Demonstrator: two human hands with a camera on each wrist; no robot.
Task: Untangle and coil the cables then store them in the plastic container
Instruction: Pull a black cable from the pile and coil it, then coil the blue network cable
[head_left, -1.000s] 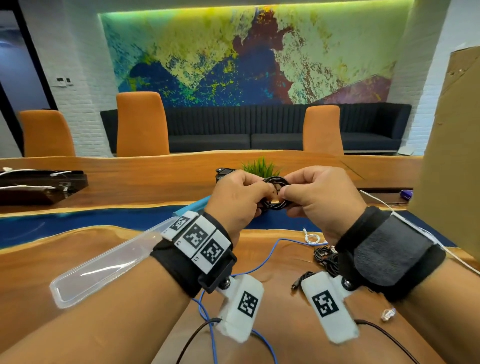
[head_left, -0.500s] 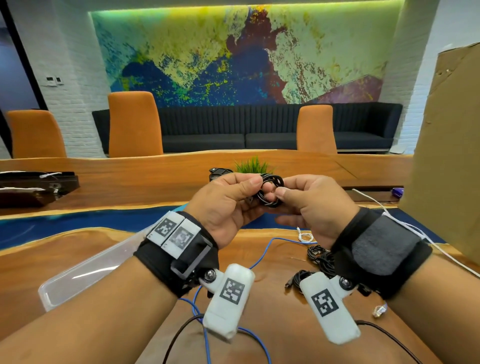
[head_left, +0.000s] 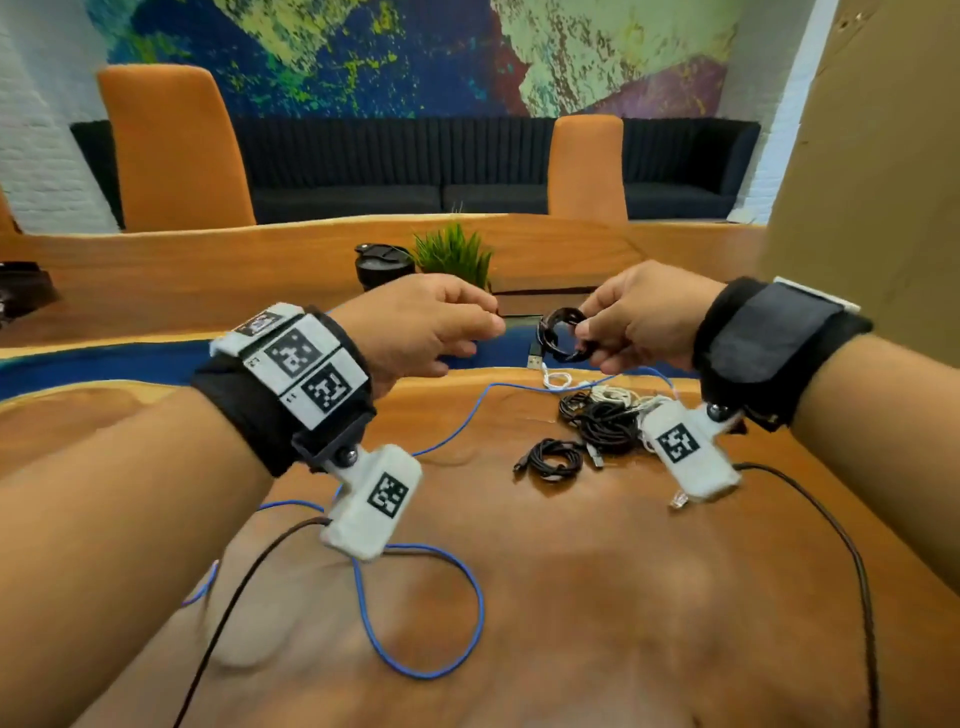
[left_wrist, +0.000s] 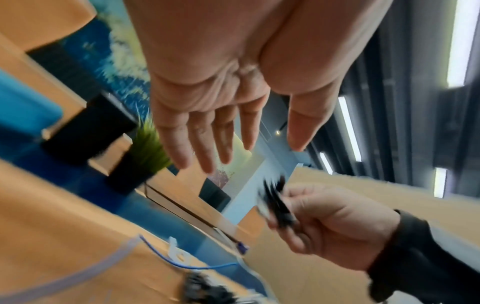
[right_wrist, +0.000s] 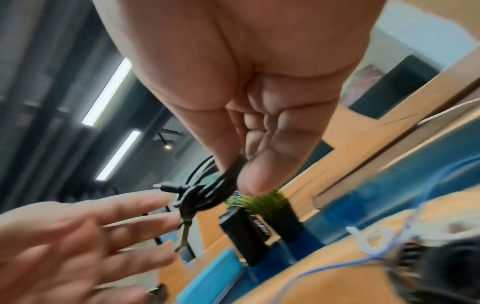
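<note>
Right hand (head_left: 641, 317): pinches the small black coil (head_left: 560, 335) above the table's blue strip.
Left hand (left_wrist: 221, 115): fingers straight, holding nothing, just beside the coil.
Risk: single pinch; loops may spring loose, dangling plug may snag the cable pile (head_left: 605, 421).
Container: not visible.
Surface: wooden table (head_left: 597, 597); orange chairs, dark sofa beyond.

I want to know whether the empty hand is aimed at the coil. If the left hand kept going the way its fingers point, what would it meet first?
Most likely the coiled black cable pinched in the right hand. The left hand, fingers straight in the left wrist view, points roughly there; depth is uncertain.
</note>
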